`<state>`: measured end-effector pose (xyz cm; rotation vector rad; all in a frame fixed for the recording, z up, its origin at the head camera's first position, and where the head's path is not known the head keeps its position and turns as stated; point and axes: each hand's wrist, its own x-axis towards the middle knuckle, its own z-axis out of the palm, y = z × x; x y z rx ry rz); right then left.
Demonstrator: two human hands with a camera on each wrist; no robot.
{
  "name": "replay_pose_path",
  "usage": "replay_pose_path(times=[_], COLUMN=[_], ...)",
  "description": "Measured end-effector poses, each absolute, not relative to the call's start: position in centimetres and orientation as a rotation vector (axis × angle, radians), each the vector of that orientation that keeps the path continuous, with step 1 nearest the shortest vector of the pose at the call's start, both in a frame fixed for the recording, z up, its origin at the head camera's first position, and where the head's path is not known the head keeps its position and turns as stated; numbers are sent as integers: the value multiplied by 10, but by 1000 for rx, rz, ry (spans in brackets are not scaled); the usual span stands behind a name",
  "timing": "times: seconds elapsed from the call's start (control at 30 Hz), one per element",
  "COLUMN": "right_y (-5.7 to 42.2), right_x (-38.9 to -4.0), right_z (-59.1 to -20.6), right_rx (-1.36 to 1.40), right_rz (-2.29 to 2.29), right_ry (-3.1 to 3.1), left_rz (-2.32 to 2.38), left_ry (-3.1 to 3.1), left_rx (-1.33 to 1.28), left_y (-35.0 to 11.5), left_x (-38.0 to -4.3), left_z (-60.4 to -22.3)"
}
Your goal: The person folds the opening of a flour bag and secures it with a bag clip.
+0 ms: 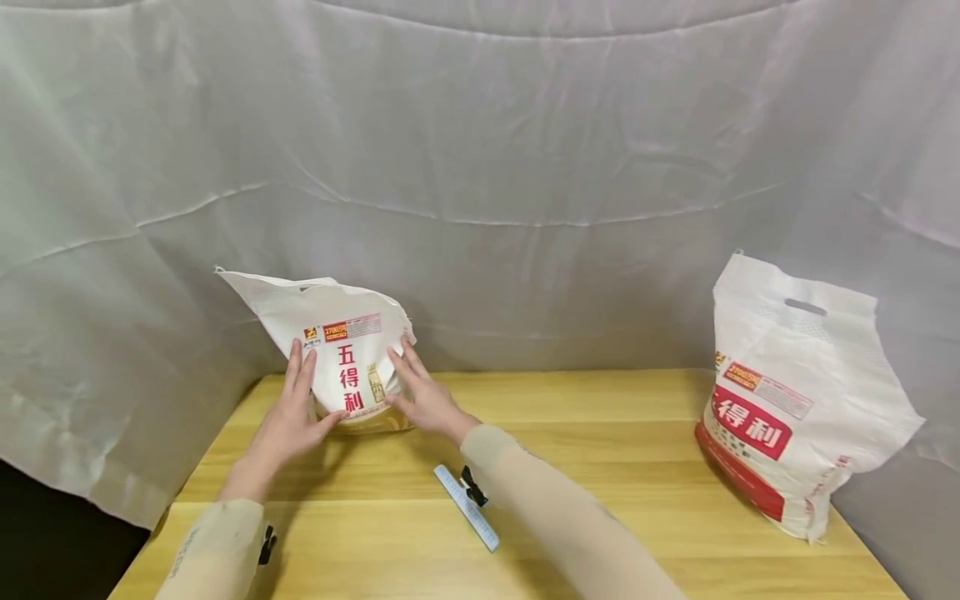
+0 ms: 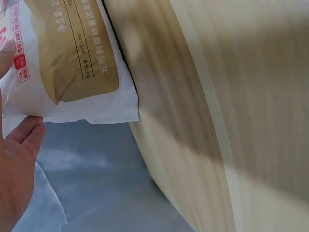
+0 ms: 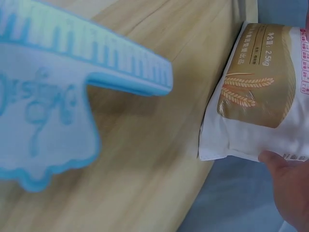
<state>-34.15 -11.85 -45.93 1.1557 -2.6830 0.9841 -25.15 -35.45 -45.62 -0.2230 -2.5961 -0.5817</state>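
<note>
Both arms [image 1: 562,500] outstretched, left hand [image 1: 288,423] and right hand [image 1: 431,403] against opposite sides of a gold-and-white bag [image 1: 347,367], fingers [image 1: 305,375] wide, uncurled

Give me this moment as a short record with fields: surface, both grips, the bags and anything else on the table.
Surface: wood-grain table
Handled item: gold-panelled flour bag, at the table's far left
Left grip: fingers against that bag's left side
Right grip: fingers against its right side
Untouched bag: red-based flour bag with a cutout handle, at the table's right
Other item: blue ruler, nearer the wearer than the gold-panelled bag
Backdrop: grey curtain
</note>
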Motion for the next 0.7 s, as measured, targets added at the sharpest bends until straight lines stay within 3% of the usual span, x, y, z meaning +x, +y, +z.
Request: replay_pose_path(times=[0.7], right_y=[-107], right_x=[-333], right_z=[-453], right_rx=[1202], right_rz=[1027], right_ry=[-2536], left_rz=[-404], left_ry=[-2546], left_rx=[-119], left_y=[-360], left_x=[-240], left_z=[-457])
